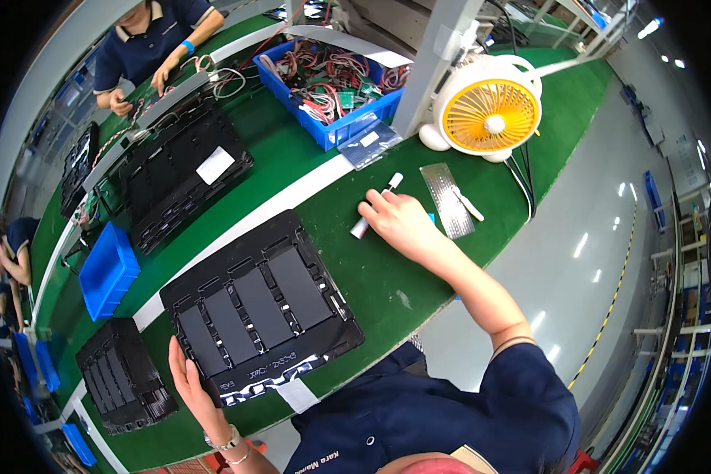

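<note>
A black plastic tray [249, 304] with several flat dark grey rectangular cells lies on the green bench in front of me. My left hand [193, 385] grips its left edge near the lower corner, fingers pressed along the side. Farther right, my right hand [399, 221] is closed around a white-capped marker pen [360, 229], which lies low over the bench top. Beside that hand are a clear perforated strip [448, 201] and a small white tool [470, 205]. A pale tag or piece of tape [298, 395] sits at the tray's near edge.
A white fan with a yellow grille [494, 118] stands at the back right by a post. A blue bin [332, 126] holds wires and circuit boards. More black trays [122, 379] and an empty-looking blue box [107, 272] are at left. Across the bench, a co-worker [154, 47] handles wires.
</note>
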The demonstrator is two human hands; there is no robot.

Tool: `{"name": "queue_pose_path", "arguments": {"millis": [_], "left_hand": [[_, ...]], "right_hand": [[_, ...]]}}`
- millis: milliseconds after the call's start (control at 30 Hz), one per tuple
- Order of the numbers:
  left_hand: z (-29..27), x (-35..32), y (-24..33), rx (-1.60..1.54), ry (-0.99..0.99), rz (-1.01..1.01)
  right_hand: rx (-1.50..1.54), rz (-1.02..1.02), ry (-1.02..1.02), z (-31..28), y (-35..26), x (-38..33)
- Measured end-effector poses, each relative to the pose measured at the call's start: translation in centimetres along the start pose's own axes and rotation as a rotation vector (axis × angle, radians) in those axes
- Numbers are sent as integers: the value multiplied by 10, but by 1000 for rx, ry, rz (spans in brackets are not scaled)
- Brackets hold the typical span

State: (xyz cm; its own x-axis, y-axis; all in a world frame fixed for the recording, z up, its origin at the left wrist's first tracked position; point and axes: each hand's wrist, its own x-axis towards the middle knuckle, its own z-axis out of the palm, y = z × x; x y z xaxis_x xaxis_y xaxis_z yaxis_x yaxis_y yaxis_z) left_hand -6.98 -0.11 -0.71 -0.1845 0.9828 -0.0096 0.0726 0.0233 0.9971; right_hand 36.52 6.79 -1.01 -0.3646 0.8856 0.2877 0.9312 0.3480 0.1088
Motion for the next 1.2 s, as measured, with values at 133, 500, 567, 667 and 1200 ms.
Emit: {"name": "queue_pose_path", "arguments": {"millis": [133, 500, 567, 667, 1200], "left_hand": [[-3, -7, -6, -120, -1, -56], [-4, -8, -5, -95, 13, -65], [-4, -8, -4, -110, 11, -75], [-2, -7, -6, -120, 18, -78], [6, -7, -5, -9, 99, -41]], "right_hand": [[4, -51, 130, 3, 5, 22], [-114, 347, 198, -11, 47, -6], [-217, 465, 182, -23, 56, -40], [-181, 593, 52, -17, 69, -87], [295, 538, 106, -11, 109, -93]]}}
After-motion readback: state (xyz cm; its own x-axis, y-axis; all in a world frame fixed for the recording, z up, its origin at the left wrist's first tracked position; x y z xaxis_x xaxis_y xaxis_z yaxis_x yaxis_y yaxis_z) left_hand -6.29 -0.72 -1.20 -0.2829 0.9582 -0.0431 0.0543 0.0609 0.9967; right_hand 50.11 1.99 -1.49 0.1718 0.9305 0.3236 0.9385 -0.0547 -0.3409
